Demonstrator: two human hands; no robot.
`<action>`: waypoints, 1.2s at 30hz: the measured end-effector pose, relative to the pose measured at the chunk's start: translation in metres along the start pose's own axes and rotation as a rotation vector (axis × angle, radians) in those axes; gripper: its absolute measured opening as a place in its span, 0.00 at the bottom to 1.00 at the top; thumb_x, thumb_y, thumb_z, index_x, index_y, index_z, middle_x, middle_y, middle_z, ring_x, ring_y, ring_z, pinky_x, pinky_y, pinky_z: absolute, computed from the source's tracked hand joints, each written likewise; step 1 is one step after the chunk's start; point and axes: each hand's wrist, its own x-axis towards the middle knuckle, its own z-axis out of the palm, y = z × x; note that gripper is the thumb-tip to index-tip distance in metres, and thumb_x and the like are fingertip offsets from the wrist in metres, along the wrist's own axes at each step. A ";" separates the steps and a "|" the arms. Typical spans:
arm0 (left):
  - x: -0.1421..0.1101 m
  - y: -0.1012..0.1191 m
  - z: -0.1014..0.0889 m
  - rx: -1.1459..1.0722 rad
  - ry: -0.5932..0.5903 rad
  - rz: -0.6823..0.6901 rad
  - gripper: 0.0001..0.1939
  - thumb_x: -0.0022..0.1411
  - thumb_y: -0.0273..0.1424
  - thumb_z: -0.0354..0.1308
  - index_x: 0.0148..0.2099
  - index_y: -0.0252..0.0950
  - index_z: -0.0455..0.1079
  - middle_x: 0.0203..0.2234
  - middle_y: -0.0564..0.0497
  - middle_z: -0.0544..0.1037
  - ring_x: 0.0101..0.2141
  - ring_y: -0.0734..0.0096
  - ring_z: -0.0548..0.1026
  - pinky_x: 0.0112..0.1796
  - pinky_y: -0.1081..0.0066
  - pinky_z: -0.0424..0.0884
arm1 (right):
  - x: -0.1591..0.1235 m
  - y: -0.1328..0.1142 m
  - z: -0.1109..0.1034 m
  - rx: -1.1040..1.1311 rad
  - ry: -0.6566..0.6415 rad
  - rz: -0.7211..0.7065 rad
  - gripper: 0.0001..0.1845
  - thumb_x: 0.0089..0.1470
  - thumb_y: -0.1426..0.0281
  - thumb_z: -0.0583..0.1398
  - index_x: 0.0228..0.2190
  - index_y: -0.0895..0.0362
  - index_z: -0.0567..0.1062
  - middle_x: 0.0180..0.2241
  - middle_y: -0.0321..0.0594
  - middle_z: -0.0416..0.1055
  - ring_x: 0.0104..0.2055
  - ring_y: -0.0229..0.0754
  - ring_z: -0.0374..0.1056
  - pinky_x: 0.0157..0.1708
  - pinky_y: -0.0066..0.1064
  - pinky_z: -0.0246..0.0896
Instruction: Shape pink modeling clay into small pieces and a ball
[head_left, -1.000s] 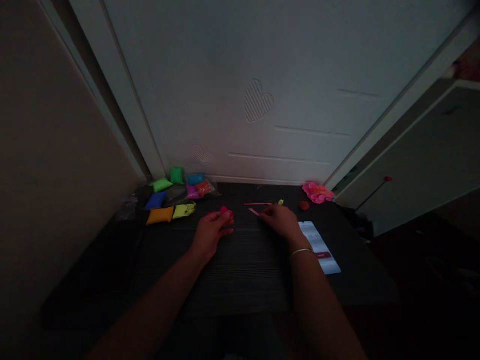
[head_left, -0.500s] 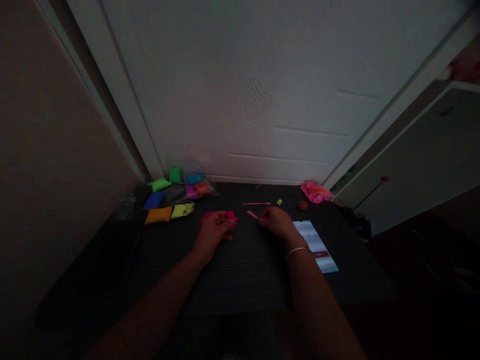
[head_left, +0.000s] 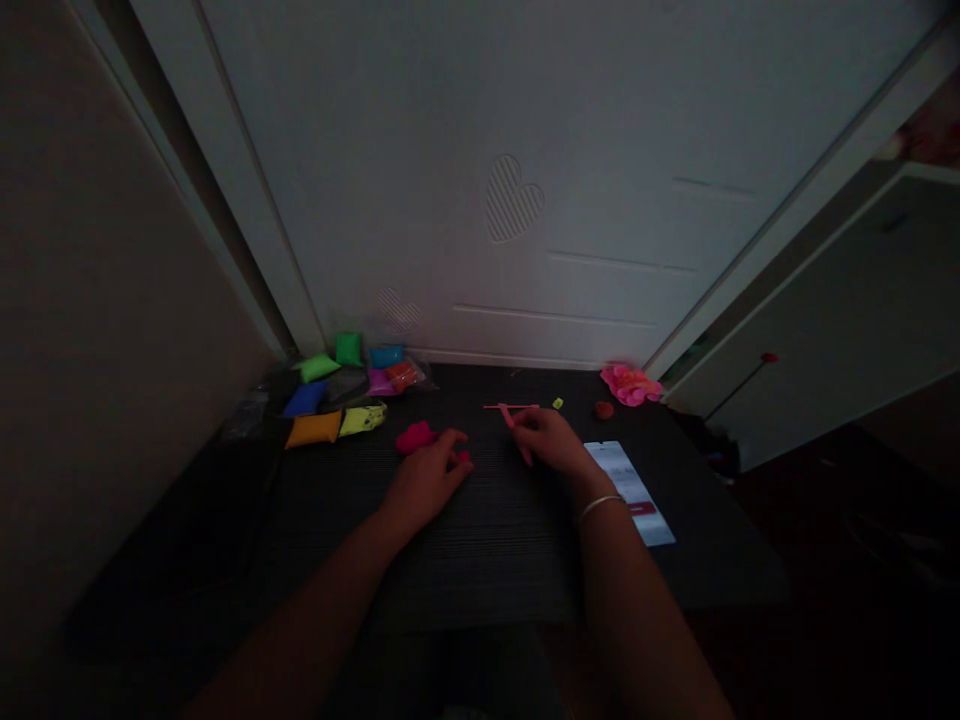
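Observation:
My left hand [head_left: 429, 482] is low over the dark table, its fingers apart around a small bright pink piece [head_left: 463, 457], perhaps clay. Whether the thumb touches that piece is hard to see. Just behind this hand lies a larger pink lump [head_left: 416, 437]. My right hand [head_left: 547, 440], a bracelet on its wrist, pinches a short flat pink stick [head_left: 506, 416], possibly a modelling tool. Beyond its fingertips a thin pink rod [head_left: 491, 407] lies on the table, partly crossed by the stick. The dim light hides fine detail.
Coloured soft packets, among them an orange one [head_left: 313, 430] and a blue one [head_left: 306, 399], lie at the left back. A lit phone [head_left: 634, 495] rests beside my right wrist. Toward the right back are a yellow bit [head_left: 557, 403], a reddish ball [head_left: 603, 410] and a pink petalled flower [head_left: 631, 385].
My left fingers have spread and lowered, with the small pink piece now lower between them. My right hand has turned the pink stick more upright and shifted it slightly away from me.

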 end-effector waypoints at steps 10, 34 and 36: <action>-0.005 -0.006 -0.032 0.545 -0.277 0.400 0.16 0.59 0.25 0.44 0.44 0.39 0.70 0.43 0.49 0.74 0.44 0.67 0.69 0.44 0.67 0.63 | -0.003 -0.006 0.009 0.800 -0.046 0.005 0.06 0.43 0.69 0.59 0.25 0.58 0.67 0.25 0.35 0.71 0.26 0.34 0.69 0.22 0.23 0.62; -0.023 -0.014 -0.005 0.785 -0.135 0.572 0.21 0.62 0.35 0.42 0.56 0.38 0.59 0.55 0.50 0.63 0.56 0.60 0.57 0.54 0.57 0.52 | 0.002 -0.004 0.025 0.831 -0.016 0.129 0.08 0.43 0.68 0.59 0.23 0.58 0.66 0.21 0.36 0.70 0.21 0.34 0.68 0.20 0.24 0.64; -0.024 -0.012 -0.005 0.776 -0.127 0.553 0.21 0.62 0.34 0.41 0.56 0.37 0.58 0.55 0.50 0.63 0.55 0.62 0.58 0.54 0.58 0.52 | 0.002 -0.004 0.025 0.825 -0.006 0.127 0.08 0.43 0.67 0.59 0.24 0.58 0.65 0.21 0.36 0.70 0.21 0.34 0.67 0.19 0.23 0.62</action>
